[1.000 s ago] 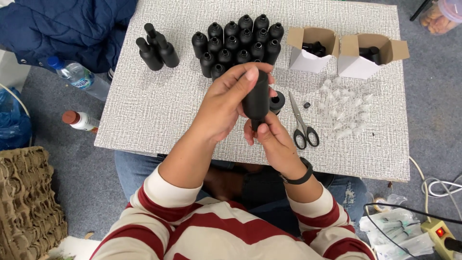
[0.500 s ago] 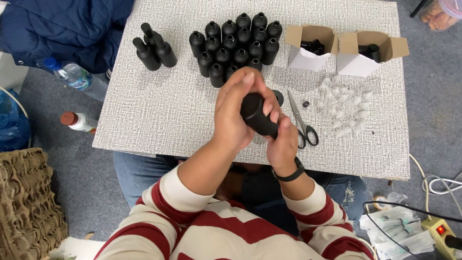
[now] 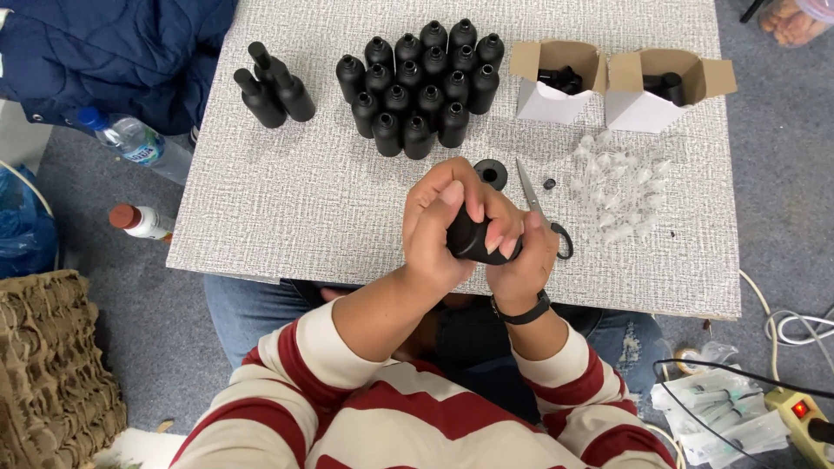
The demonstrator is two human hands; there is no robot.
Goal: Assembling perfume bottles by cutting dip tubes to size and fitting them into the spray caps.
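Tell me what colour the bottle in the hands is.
Black bottle, clearest in the head view.

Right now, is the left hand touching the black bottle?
Touching. The head view shows the left hand wrapped over the black bottle, fingers pressed on it; the right hand grips it too.

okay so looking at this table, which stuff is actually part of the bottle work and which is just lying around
Part of the work:
- black bottle, held in left hand and right hand
- bottle cluster
- three capped bottles
- two open boxes
- clear plastic bits
- scissors

Lying about:
- blue jacket
- water bottle
- power strip
- woven basket
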